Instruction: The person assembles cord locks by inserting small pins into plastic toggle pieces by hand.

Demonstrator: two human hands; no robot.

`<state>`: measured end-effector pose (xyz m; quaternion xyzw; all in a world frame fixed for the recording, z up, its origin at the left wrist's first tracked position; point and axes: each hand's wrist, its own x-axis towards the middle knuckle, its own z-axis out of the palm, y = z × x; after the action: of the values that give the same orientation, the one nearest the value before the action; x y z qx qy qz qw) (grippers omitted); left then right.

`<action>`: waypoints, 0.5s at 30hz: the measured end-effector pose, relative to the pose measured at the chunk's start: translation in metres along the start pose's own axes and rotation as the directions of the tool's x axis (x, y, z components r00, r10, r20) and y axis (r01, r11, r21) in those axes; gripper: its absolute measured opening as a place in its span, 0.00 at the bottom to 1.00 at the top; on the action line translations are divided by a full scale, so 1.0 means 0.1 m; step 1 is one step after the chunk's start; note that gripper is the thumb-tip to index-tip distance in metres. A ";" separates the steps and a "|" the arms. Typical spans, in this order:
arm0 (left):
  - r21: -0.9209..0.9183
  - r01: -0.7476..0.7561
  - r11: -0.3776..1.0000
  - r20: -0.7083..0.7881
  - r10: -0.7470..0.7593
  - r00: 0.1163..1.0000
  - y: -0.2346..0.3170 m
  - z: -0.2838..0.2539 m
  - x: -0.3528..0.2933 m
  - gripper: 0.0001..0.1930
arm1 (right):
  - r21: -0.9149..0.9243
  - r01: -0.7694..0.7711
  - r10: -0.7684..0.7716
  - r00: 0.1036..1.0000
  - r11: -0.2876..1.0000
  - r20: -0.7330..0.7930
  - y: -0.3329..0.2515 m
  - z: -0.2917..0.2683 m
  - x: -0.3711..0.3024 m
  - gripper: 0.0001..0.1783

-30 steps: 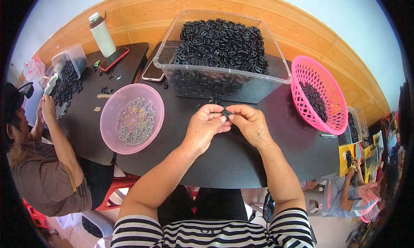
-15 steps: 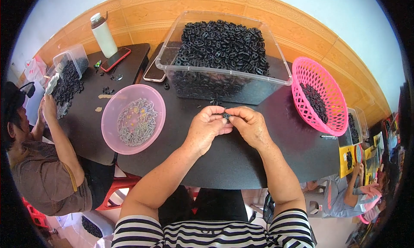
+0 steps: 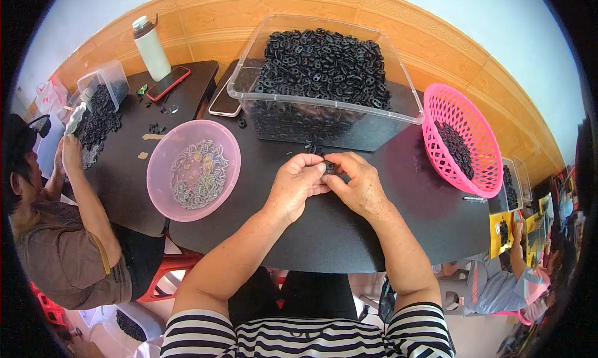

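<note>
Between my fingertips, over the middle of the dark table [image 3: 249,233], is a small black oval part with holes [image 3: 329,167]. My left hand [image 3: 295,186] pinches it from one side with thumb and forefinger. On the other side my right hand [image 3: 357,182] grips it, thumb bent against it. Just beyond my fingers lie a few loose black parts [image 3: 313,148]. Behind them stands a clear plastic bin [image 3: 265,100] heaped with similar black oval pieces [image 3: 324,65]. To the left, a pink bowl [image 3: 160,193] contains many small silvery pieces [image 3: 205,186].
A pink woven basket [image 3: 489,158] with black parts stands right. Two phones [image 3: 168,84] [image 3: 225,102] and a white bottle [image 3: 151,49] are at the back left. One person [image 3: 68,252] works at the left beside a black pile [image 3: 98,124]; another [image 3: 507,289] sits at the right.
My right thumb and fingers have shifted slightly on the black part, showing more of it. At the right, the other person's arm has moved. My forearms stay nearly still.
</note>
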<state>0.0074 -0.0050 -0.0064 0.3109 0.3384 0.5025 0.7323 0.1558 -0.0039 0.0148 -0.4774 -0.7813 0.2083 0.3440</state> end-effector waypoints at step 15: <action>0.132 0.038 0.991 -0.004 -0.038 0.999 0.05 -0.04 -0.02 0.04 | -0.088 0.142 -0.140 0.990 0.986 0.027 0.04 -0.06 -0.02 0.17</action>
<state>0.0015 -0.0046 -0.0041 0.3519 0.3773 0.4653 0.7192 0.1633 -0.0040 0.0149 -0.4337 -0.8251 0.1533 0.3280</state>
